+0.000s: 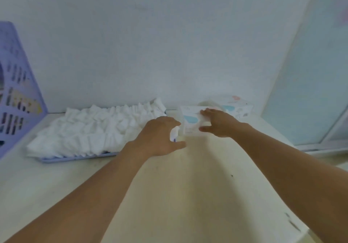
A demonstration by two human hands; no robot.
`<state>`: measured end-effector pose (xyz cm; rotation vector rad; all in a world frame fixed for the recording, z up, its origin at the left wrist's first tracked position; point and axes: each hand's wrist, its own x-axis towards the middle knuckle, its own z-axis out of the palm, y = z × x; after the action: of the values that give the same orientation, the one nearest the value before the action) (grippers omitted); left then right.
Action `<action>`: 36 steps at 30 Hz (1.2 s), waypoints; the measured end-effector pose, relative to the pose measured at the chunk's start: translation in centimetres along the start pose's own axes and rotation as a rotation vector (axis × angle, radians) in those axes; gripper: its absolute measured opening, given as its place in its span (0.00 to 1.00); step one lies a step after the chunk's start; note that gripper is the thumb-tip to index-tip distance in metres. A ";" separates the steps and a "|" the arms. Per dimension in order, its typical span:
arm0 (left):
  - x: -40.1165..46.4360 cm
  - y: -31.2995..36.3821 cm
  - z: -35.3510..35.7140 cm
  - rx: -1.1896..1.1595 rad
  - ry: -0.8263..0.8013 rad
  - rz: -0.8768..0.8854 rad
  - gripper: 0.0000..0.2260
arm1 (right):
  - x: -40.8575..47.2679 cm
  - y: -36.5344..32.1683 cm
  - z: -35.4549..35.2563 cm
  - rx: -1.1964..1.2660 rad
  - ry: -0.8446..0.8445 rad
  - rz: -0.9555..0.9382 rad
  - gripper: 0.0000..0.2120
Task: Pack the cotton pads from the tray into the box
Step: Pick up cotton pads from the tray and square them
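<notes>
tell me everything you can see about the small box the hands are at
The box is a small white carton, apparently thin card, printed with a light blue blob on its near face and faint marks too blurred to read. It stands on the cream table, just right of the tray's heap of cotton pads. The right hand pinches its right side, fingers over the top edge, thumb lower. The left hand is cupped at its left side; contact there is unclear. A similar printed box sits behind it.
</notes>
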<state>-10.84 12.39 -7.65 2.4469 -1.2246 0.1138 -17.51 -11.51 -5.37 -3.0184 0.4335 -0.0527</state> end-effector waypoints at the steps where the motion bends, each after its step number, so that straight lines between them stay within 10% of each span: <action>1: -0.5 0.0 0.3 0.071 -0.032 0.012 0.36 | -0.8 0.1 0.0 0.003 0.002 0.006 0.37; 12: -1.6 -1.3 3.0 0.300 -0.070 -0.049 0.23 | -6.6 0.7 1.7 0.021 0.127 -0.051 0.35; 20: -5.8 2.1 5.0 -0.241 0.642 0.080 0.26 | -11.1 0.2 5.8 0.120 0.431 -0.101 0.29; 36: -4.8 4.0 7.2 -0.717 0.276 -0.161 0.36 | -12.0 -0.3 2.2 0.225 0.708 -0.090 0.23</action>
<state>-17.66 11.07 -14.16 1.8155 -0.7653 -0.0317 -28.88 -7.68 -7.81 -2.7038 0.3029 -1.1094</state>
